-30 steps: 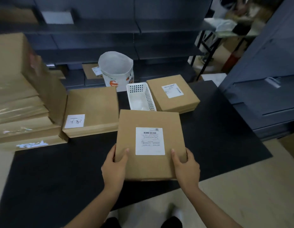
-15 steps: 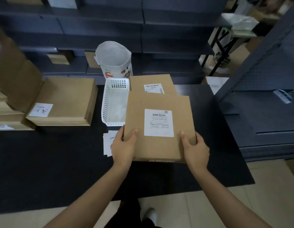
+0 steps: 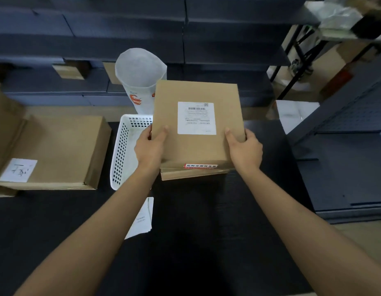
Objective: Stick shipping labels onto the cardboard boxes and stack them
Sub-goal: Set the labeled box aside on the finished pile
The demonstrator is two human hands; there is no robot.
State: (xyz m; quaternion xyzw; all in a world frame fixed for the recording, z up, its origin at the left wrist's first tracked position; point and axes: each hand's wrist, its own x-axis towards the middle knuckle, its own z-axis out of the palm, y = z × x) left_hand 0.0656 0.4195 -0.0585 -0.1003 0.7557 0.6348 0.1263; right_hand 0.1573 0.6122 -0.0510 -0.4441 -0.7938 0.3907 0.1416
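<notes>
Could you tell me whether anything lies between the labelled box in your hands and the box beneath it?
Nothing visible does. The labelled box, gripped by the left hand and right hand, sits directly over the lower box, whose front edge shows just beneath it. The white basket stands beside, left.

Held box [image 3: 196, 146] showing matt brown cardboard, smooth face. Shipping label [image 3: 196, 118] looking like white paper, slightly glossy. Basket [image 3: 121, 154] appearing as white perforated plastic, faint sheen. Table top [image 3: 206, 231] reading as black, matt, fine grain, possibly wood. Bucket [image 3: 140, 75] looking like thin white paper or plastic; blur hiding which. Shelving [image 3: 121, 39] showing dark matt metal.
</notes>
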